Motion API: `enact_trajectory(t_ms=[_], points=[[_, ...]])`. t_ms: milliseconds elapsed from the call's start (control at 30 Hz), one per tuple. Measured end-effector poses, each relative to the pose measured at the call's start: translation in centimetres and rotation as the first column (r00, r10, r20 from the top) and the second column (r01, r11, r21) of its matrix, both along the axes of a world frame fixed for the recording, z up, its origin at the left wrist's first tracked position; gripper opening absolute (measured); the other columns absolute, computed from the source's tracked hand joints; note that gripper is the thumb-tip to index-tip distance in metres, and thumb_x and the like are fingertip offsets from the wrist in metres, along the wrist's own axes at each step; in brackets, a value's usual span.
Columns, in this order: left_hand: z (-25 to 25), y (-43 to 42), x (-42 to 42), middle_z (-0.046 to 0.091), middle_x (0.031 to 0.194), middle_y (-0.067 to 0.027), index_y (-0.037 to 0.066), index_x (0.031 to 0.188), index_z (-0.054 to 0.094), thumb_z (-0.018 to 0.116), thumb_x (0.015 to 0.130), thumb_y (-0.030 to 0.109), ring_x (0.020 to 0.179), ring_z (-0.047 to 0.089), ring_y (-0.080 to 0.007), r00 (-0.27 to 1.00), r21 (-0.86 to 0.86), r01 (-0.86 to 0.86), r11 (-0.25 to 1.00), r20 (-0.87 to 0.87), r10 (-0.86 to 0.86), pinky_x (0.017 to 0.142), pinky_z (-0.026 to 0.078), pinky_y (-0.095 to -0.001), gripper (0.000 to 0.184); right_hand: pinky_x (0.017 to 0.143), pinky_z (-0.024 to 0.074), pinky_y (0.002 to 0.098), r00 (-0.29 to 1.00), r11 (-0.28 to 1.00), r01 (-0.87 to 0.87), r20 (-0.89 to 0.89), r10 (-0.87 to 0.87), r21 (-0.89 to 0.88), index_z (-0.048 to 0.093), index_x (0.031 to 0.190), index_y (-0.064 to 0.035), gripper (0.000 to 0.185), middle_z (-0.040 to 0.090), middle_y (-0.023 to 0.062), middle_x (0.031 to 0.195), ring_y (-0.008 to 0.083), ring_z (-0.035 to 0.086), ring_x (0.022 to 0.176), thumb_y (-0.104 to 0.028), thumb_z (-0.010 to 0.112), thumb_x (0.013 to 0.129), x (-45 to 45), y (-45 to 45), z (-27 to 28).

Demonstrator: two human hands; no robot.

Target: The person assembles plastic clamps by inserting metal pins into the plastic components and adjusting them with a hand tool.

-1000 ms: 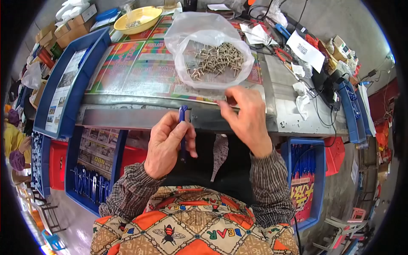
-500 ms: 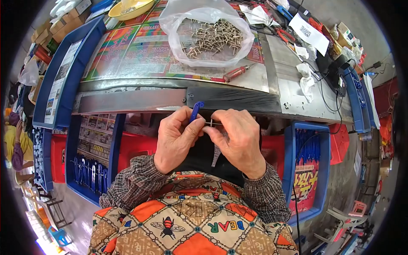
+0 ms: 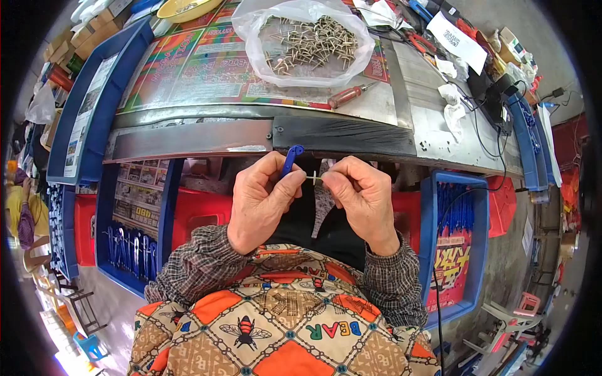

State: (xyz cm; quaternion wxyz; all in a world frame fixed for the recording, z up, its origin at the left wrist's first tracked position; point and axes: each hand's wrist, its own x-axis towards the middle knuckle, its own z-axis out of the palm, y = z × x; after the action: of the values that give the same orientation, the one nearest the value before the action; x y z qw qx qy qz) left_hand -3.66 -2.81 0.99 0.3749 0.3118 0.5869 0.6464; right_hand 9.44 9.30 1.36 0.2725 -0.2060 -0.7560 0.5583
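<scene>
Blue handle (image 3: 293, 159) with a bent top end, tilted slightly, on the near side of the plastic bag (image 3: 254, 47), just past the front edge of the surface (image 3: 376, 111). Held in the left hand (image 3: 258, 205), fingers curled and pressed closed around the lower part. Small metal pin (image 3: 314, 178) with a short crosspiece, also on the bag's near side, between the two hands. Pinched at one end by thumb and fingers of the right hand (image 3: 365, 203), drawn tight together; other end close to the left fingertips, touching or not: cannot tell.

Inside the bag, a heap of metal pins (image 3: 323, 41). Just beside its near right rim, a screwdriver (image 3: 345, 96) with a red handle, shaft pointing right. Right of the bag, a white sheet (image 3: 456, 41) with a printed code. Beyond its left side, a yellow bowl (image 3: 182, 14), cut off at the top. Well left of the bag, a blue tray (image 3: 100, 135) with printed paper inside.
</scene>
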Motion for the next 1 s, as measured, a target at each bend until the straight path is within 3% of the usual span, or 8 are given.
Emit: enact_trajectory(t_ms=[367, 567, 767, 1000], points=[[-0.23, -0.11, 0.06, 0.055, 0.064, 0.0038, 0.003, 0.083, 0.057, 0.060, 0.093, 0.017, 0.054, 0.044, -0.0003, 1.000, 0.003, 0.001, 1.000, -0.029, -0.001, 0.047, 0.035, -0.0177, 0.017, 0.058, 0.0412, 0.0211, 0.997, 0.990, -0.060, -0.048, 0.055, -0.126, 0.059, 0.086, -0.0007, 0.011, 0.057, 0.0001, 0.075, 0.0055, 0.049, 0.065, -0.007, 0.069, 0.083, 0.34, 0.01, -0.30], [-0.27, -0.13, 0.07, 0.055, 0.064, 0.0041, 0.003, 0.083, 0.057, 0.060, 0.092, 0.016, 0.054, 0.044, 0.0000, 1.000, 0.000, -0.007, 1.000, -0.017, 0.007, 0.047, 0.035, -0.0174, 0.016, 0.058, 0.0422, 0.0216, 0.994, 0.992, -0.032, -0.110, 0.019, -0.120, 0.060, 0.088, -0.0006, 0.013, 0.058, 0.0009, 0.075, 0.0063, 0.051, 0.064, -0.008, 0.069, 0.083, 0.06, -0.31, -0.65], [-0.17, -0.17, 0.12, 0.055, 0.064, 0.0044, 0.003, 0.083, 0.057, 0.060, 0.092, 0.016, 0.054, 0.044, 0.0001, 1.000, 0.002, -0.011, 1.000, 0.000, 0.011, 0.047, 0.034, -0.0172, 0.016, 0.057, 0.0418, 0.0252, 0.999, 0.996, -0.008, 0.048, 0.004, 0.091, 0.063, 0.084, 0.0004, 0.013, 0.060, 0.0047, 0.070, 0.0115, 0.052, 0.060, -0.012, 0.068, 0.085, 0.31, -0.09, -0.49], [-0.34, -0.05, 0.05, 0.055, 0.064, 0.0043, 0.003, 0.083, 0.057, 0.060, 0.092, 0.016, 0.055, 0.044, 0.0000, 1.000, 0.010, -0.005, 1.000, -0.028, 0.005, 0.047, 0.035, -0.0179, 0.016, 0.057, 0.0419, 0.0253, 1.000, 1.000, 0.007, -0.022, -0.007, 0.013, 0.062, 0.084, 0.0009, 0.012, 0.060, 0.0048, 0.070, 0.0115, 0.052, 0.061, -0.010, 0.067, 0.085, 0.19, -0.37, -0.37]])
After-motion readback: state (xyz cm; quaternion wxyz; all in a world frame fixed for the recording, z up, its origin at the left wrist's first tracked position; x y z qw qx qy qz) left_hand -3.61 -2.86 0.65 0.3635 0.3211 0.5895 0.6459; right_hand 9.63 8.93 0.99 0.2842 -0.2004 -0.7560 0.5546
